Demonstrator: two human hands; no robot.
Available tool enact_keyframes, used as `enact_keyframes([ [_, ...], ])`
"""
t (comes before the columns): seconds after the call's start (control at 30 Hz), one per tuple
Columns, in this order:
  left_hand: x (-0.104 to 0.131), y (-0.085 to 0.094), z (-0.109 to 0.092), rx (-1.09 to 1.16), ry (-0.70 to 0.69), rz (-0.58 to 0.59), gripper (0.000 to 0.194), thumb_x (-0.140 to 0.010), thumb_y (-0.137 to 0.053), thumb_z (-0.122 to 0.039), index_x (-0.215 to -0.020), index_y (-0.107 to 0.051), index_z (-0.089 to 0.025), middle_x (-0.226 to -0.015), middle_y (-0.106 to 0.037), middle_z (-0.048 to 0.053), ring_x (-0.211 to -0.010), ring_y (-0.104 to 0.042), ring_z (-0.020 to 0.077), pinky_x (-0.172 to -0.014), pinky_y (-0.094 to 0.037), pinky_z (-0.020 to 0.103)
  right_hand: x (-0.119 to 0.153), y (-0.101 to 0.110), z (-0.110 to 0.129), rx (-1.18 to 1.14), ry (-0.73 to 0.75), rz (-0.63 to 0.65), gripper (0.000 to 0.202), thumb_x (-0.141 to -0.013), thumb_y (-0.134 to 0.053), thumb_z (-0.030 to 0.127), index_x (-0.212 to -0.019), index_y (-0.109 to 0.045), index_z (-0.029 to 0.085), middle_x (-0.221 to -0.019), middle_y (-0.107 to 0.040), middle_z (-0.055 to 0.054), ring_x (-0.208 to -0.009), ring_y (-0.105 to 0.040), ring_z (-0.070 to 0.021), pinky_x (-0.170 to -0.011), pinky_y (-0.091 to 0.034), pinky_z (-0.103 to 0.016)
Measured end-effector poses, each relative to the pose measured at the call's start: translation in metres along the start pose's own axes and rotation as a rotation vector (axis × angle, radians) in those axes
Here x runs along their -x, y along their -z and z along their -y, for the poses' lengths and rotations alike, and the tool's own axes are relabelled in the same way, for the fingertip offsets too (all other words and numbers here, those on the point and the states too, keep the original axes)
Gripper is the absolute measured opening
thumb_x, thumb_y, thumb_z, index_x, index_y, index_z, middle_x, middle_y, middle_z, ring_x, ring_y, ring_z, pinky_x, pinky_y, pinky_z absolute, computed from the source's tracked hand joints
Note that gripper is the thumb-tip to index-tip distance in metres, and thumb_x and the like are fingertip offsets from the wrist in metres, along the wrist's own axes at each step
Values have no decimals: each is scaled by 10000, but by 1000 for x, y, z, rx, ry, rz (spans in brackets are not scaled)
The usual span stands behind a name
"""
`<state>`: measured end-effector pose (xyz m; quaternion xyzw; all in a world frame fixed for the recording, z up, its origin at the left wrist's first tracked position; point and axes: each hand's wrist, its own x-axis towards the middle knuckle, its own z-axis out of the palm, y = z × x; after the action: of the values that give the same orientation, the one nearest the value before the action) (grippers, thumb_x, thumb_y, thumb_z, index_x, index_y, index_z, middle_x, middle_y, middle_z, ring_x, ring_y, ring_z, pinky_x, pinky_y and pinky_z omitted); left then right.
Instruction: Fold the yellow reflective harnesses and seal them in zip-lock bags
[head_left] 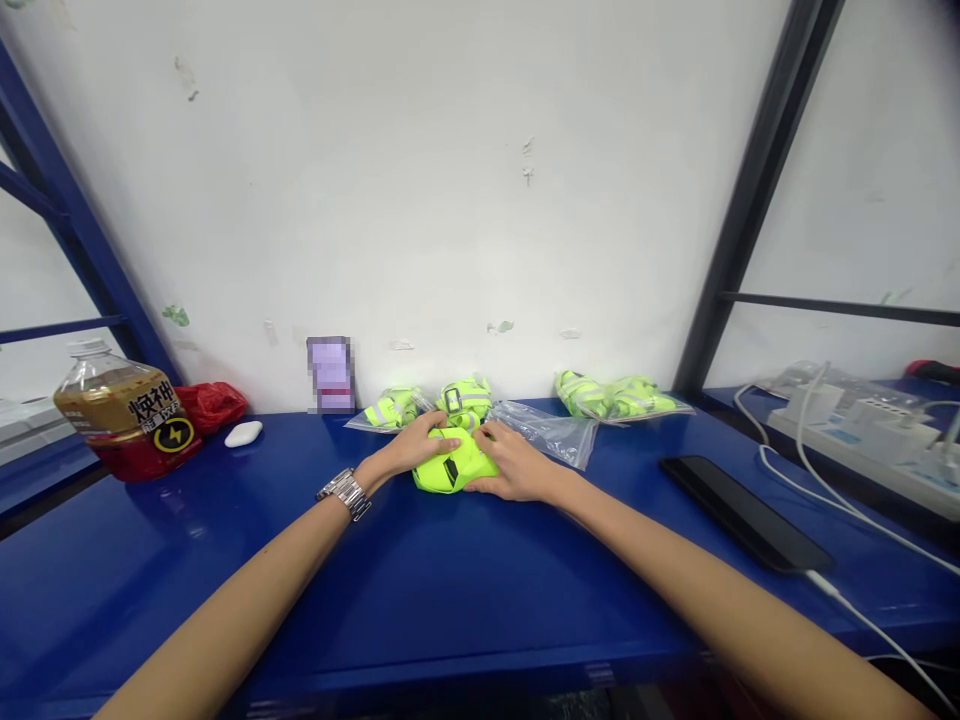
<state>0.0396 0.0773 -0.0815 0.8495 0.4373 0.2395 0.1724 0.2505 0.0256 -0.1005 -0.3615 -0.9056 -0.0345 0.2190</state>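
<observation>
A folded bundle of bright yellow-green fabric [461,462], with a small black patch on it, rests on the blue table between my hands. My left hand [412,445], with a metal watch on its wrist, grips the bundle's left side, thumb across the top. On the opposite side my right hand [514,465] holds it, fingers curled around the edge. Just behind lies a yellow-green reflective strap bundle [463,398] with a buckle. A clear plastic bag [551,432] lies flat behind my right hand. Another bagged reflective bundle [394,408] sits behind my left hand.
More bagged reflective bundles [615,395] lie against the wall. To the right are a black phone [742,510] on a white cable and a power strip [877,430] with chargers. On the left stand a large drink bottle [124,415], a red plastic bag [214,403] and a white case [244,433].
</observation>
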Motion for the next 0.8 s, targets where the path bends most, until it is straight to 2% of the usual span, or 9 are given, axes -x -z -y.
enact_keyframes([
  [0.07,6,2,-6,-6,5,10,294,-740,-565,-460,-718,-472,-183,-811,-495,17,-821,-500,217,-736,-417,323,6,3,8,17,0,10,589,-799,-614,562,-1146,-508,97,-1115,-522,-190,-1023,-499,-302,-868,-464,-468],
  [0.2,24,7,-18,-19,39,38,360,-714,-618,-521,-725,-510,-177,-1012,-483,66,-980,-482,267,-829,-424,370,22,9,27,25,-18,7,620,-791,-626,558,-1173,-486,90,-1119,-520,-200,-1053,-490,-318,-836,-486,-474],
  [0.3,36,10,-28,-143,43,43,377,-725,-632,-546,-763,-580,-174,-1011,-451,75,-988,-469,282,-873,-414,437,32,15,38,23,-14,38,638,-792,-631,547,-1199,-473,81,-1136,-512,-211,-1050,-492,-319,-807,-501,-461],
  [0.37,45,8,-35,-261,-25,12,379,-764,-613,-544,-810,-628,-168,-966,-444,78,-971,-464,284,-890,-407,469,37,19,44,32,0,60,635,-804,-615,549,-1195,-480,67,-1119,-514,-211,-1033,-498,-315,-800,-502,-450],
  [0.47,63,2,-43,-350,-167,-64,375,-869,-525,-489,-965,-660,-153,-938,-461,86,-918,-487,252,-861,-441,428,41,26,50,63,29,78,598,-843,-544,570,-1161,-514,64,-1069,-527,-193,-990,-505,-301,-781,-500,-435],
  [0.53,77,-1,-47,-380,-251,-99,363,-936,-435,-428,-1104,-626,-169,-962,-489,95,-898,-510,228,-823,-462,381,43,28,52,72,45,92,590,-859,-509,580,-1151,-529,68,-1048,-534,-181,-963,-507,-291,-765,-498,-426],
  [0.63,99,1,-52,-405,-338,-34,383,-973,-355,-406,-1238,-535,-196,-1084,-533,116,-972,-540,229,-848,-473,369,45,28,54,66,45,114,560,-865,-505,566,-1117,-550,68,-1021,-545,-173,-914,-517,-273,-749,-491,-416],
  [0.73,113,5,-58,-398,-372,24,606,-877,-485,-573,-1350,-407,-201,-1303,-460,160,-1143,-505,292,-899,-479,405,46,27,54,83,48,118,498,-880,-503,521,-1090,-565,75,-1004,-558,-174,-869,-525,-264,-745,-478,-425],
  [0.8,113,5,-61,-427,-404,15,728,-800,-543,-648,-1342,-401,-182,-1355,-422,190,-1196,-465,338,-921,-465,448,46,26,54,74,49,116,475,-887,-494,515,-1080,-574,88,-1017,-561,-176,-879,-532,-266,-757,-467,-426],
])
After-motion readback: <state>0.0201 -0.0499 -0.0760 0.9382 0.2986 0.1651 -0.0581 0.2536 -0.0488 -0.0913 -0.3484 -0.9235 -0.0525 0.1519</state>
